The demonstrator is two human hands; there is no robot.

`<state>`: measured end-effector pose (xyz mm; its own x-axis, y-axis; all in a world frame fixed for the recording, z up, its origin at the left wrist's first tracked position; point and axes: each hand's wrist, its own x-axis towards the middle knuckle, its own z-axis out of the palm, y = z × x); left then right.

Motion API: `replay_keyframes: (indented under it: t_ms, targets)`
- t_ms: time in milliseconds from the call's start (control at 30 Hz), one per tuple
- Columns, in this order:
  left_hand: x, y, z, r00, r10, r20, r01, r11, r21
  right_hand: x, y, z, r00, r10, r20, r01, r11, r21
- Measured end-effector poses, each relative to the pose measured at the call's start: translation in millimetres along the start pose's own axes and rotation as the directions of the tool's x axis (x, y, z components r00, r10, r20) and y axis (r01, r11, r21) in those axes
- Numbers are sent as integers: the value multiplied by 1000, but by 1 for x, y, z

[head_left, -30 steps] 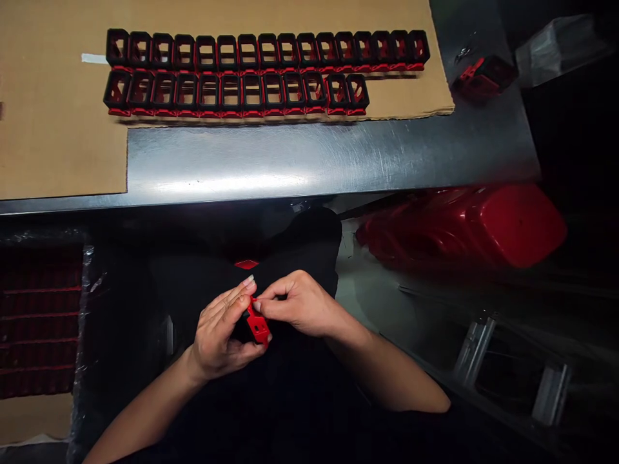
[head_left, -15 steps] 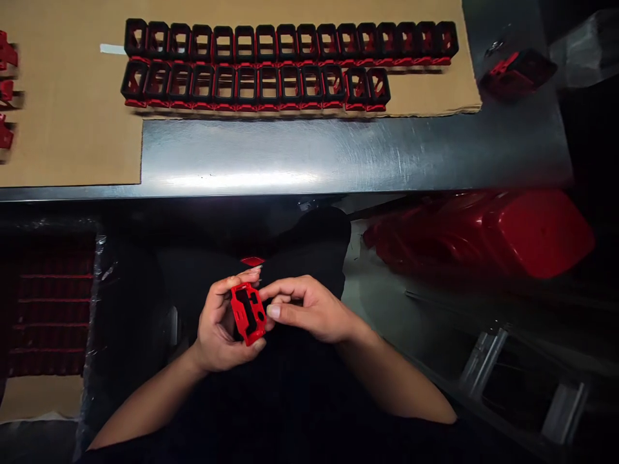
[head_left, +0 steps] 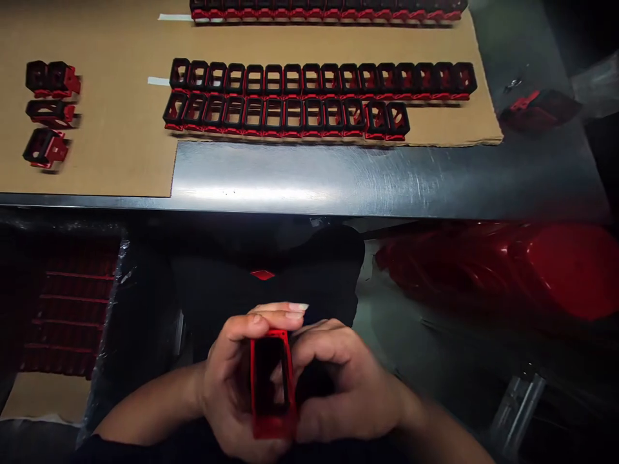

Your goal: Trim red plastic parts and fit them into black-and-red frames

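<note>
My bare forearms (head_left: 149,406) angle inward to meet low in front of my dark lap (head_left: 319,277). Left grip (head_left: 229,390) is closed around a red frame (head_left: 273,425), fingers over its top edge, palm along its left side; the frame stands roughly upright. Right grip (head_left: 355,380) is curled at the frame's right side, knuckles bent; blurred, can't tell if it pinches. Frame looks like hard plastic, red edges, dark rectangular middle. Ahead: shiny, scratched metal table (head_left: 300,177) with flat brown cardboard (head_left: 111,158). On that, two close rows of black-and-red frames (head_left: 293,96), round-cornered; another row (head_left: 329,14) farther off, four loose frames (head_left: 51,104) at left. White strips (head_left: 158,81) by the row ends. Lower left: dim red stack (head_left: 72,322), clear film (head_left: 113,309) beside it. Right: glossy red object (head_left: 570,270). Table edge lies between my grips and the rows.
</note>
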<state>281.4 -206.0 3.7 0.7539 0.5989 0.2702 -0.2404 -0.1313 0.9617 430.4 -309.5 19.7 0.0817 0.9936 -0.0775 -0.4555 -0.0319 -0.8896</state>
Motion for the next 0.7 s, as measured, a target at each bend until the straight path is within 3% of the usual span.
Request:
replay_keyframes:
  t_ms: [67,167,300,433,567,700]
  targets:
    - [2,-1,0,1000,10,11,-11,1000,17,0,2,-1,1000,-3,-11,3,1000,18]
    - [5,-16,-7,994,-50,93,51,999,-10,2,16,-5,987,150,-51,-141,978,152]
    - [-1,-42,-14,973,-197,123,212,971,-114,4,45,-8,934,342,-103,-273,871,409]
    - [-14,-56,-16,969,-227,98,239,962,-132,4,63,-8,904,414,-106,-290,777,558]
    - [-18,-57,-17,974,-208,85,207,978,18,5,67,-8,892,444,-85,-289,704,649]
    - [-16,-53,-18,980,-176,93,147,955,256,7,70,-6,897,435,-75,-281,693,664]
